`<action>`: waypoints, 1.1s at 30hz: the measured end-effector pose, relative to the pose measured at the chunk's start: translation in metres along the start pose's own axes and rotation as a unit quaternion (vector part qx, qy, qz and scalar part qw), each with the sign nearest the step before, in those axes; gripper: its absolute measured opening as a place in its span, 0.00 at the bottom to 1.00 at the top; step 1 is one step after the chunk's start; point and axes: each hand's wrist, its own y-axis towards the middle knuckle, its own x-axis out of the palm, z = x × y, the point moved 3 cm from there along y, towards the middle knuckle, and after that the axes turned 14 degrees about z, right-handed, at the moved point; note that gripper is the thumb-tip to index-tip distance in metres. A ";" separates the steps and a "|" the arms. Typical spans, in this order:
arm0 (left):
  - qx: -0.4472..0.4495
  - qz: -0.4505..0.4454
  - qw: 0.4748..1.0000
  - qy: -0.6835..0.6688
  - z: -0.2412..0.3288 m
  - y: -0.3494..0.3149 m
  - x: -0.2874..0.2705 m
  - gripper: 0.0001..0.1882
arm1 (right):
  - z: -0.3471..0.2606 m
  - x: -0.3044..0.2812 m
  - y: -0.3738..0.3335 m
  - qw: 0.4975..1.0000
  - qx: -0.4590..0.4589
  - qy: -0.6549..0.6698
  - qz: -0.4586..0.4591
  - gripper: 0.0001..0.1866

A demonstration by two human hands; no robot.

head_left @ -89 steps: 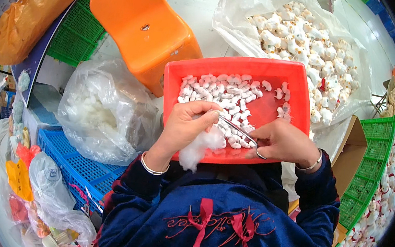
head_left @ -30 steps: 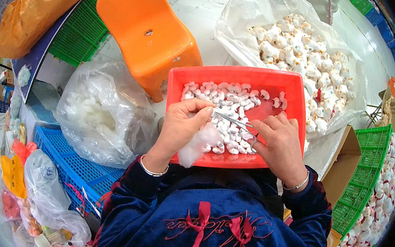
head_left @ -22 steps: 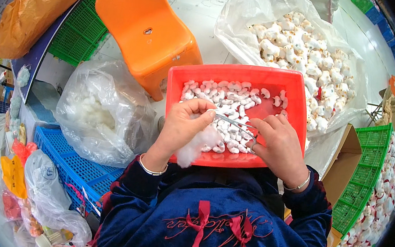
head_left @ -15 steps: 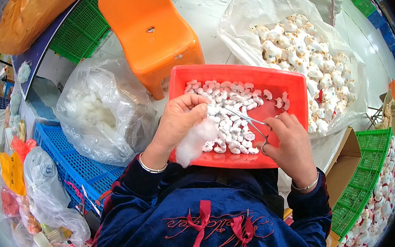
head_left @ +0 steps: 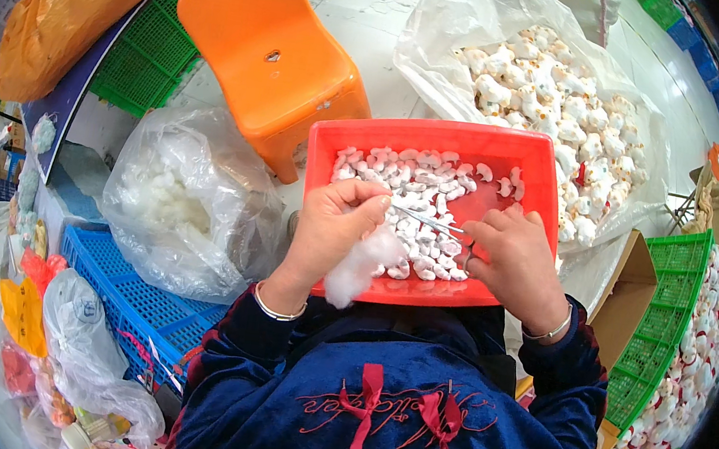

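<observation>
My left hand [head_left: 332, 232] is closed, with a tuft of white stuffing [head_left: 361, 268] hanging from its palm side. Its thumb and forefinger are pinched; whatever small piece lies between them is too hidden to make out. My right hand [head_left: 516, 266] grips slim metal forceps [head_left: 431, 223] by the finger rings, and their tips reach the left fingertips. Both hands are over a red plastic tray [head_left: 443, 130]. Many small curved white fabric pieces [head_left: 402, 171] lie in it, massed at the left and middle, with a few at the upper right.
Left of the tray, a clear bag of stuffing [head_left: 180, 189] stands by a blue crate [head_left: 130, 300]. An orange chair [head_left: 264, 51] is beyond. At the far right, a large clear bag holds white stuffed pieces [head_left: 554, 105]. A cardboard box [head_left: 625, 293] and green crate [head_left: 657, 324] stand right.
The forceps have swung from over the tray pieces to the left fingertips. My right hand has shifted slightly, and the left hand has turned a little with the stuffing still in it.
</observation>
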 end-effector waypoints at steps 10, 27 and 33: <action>0.039 -0.040 0.998 -0.042 0.004 -0.006 0.019 0.12 | -0.010 0.015 -0.007 0.928 0.169 0.307 -0.129 0.20; 0.025 -0.028 0.996 0.078 -0.014 0.002 0.004 0.09 | 0.017 0.019 -0.024 0.910 0.207 0.329 -0.148 0.16; 0.018 -0.172 0.974 0.148 0.000 -0.010 0.023 0.09 | 0.003 0.025 0.015 0.908 0.145 0.390 0.043 0.13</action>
